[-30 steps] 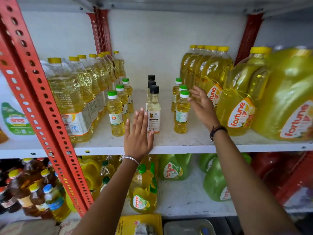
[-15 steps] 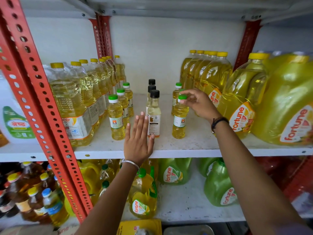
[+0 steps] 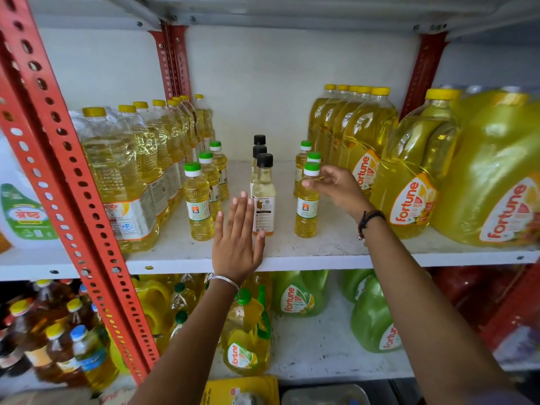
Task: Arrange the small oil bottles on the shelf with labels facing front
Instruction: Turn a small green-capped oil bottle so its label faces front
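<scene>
**Small oil bottles, mid shelf**

Far left of frame: big clear bottles (image 3: 117, 176) w/ pale yellow oil, yellow caps. Next, 3 green-cap small bottles (image 3: 198, 203) in a row, yellow oil, labels front. Left hand (image 3: 236, 238) flat, fingers wide, on shelf (image 3: 321, 255) edge, holding nothing. Centre: 3 black-cap bottles (image 3: 264, 197), paler oil. Right hand (image 3: 336, 188) pinches neck of front green-cap bottle (image 3: 307, 206). Far right: Fortune jugs (image 3: 409, 182), yellow oil.
</scene>
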The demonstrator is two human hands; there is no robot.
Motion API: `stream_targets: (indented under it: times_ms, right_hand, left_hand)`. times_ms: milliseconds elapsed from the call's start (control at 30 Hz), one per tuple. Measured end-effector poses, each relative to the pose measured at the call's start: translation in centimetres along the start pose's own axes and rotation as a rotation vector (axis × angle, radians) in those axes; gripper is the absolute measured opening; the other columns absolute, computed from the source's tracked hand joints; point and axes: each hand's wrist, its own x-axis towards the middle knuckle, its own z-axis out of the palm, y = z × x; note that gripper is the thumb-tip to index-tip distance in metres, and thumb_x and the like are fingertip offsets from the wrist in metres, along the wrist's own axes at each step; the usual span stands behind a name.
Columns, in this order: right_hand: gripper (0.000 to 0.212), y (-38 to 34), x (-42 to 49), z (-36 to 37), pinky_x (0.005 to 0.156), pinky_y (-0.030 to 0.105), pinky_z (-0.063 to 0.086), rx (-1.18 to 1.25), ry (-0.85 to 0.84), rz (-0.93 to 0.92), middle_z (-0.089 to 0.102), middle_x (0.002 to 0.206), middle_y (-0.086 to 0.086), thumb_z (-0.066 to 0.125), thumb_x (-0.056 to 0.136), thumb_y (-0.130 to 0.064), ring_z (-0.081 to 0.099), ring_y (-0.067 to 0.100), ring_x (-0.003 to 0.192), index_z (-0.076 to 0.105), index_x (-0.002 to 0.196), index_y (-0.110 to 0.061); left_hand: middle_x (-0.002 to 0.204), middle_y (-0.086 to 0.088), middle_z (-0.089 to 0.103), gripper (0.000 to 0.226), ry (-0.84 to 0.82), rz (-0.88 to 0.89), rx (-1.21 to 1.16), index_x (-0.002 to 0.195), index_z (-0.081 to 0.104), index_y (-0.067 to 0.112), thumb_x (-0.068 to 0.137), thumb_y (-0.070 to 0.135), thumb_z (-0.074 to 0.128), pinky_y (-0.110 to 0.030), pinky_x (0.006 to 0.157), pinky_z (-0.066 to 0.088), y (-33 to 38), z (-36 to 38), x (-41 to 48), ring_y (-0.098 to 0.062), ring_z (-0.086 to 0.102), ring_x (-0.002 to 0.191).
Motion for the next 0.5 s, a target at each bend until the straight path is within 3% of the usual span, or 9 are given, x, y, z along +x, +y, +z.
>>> stream_targets:
  times_ms: [100,200,333,500]
  right_hand:
    - [0.03,0.09,-0.16,0.22,0.087,0.032,0.049,-0.03,0.029,0.008,0.066,0.115,0.007,0.069,0.082,-0.031,0.061,0.019,0.103,0.064,0.108,-0.017]
    - [0.02,0.29,-0.45,-0.14,0.09,0.03,0.047,0.039,-0.051,0.025,0.067,0.115,0.005,0.063,0.087,-0.02,0.062,0.014,0.104,0.063,0.106,-0.02]
    - [0.036,0.52,-0.31,-0.7,0.098,0.041,0.049,0.01,-0.05,0.024,0.065,0.12,0.007,0.071,0.08,-0.02,0.061,0.021,0.11,0.062,0.115,-0.014]
    - [0.05,0.48,0.05,-0.35,0.081,0.029,0.051,-0.078,0.052,0.035,0.067,0.113,0.003,0.081,0.068,-0.035,0.062,0.016,0.101,0.063,0.111,-0.018]
  left_hand:
    - [0.161,-0.004,0.005,0.067,-0.007,-0.002,0.0,0.153,0.008,0.012,0.096,0.039,0.028,-0.042,0.119,0.002,0.03,-0.03,0.07,-0.019,0.004,0.148]
    - [0.16,-0.004,0.006,0.067,-0.011,-0.002,0.003,0.153,0.008,0.012,0.096,0.04,0.028,-0.042,0.119,0.002,-0.02,0.01,0.04,-0.019,0.004,0.148]
    - [0.161,-0.003,0.003,0.067,-0.009,0.001,0.002,0.154,0.006,0.013,0.096,0.04,0.028,-0.042,0.119,0.003,-0.04,0.12,-0.01,-0.02,0.005,0.148]
    - [0.161,-0.003,0.004,0.067,0.005,0.006,-0.007,0.154,0.006,0.014,0.096,0.039,0.029,-0.042,0.119,0.002,0.04,-0.04,0.0,-0.02,0.005,0.148]
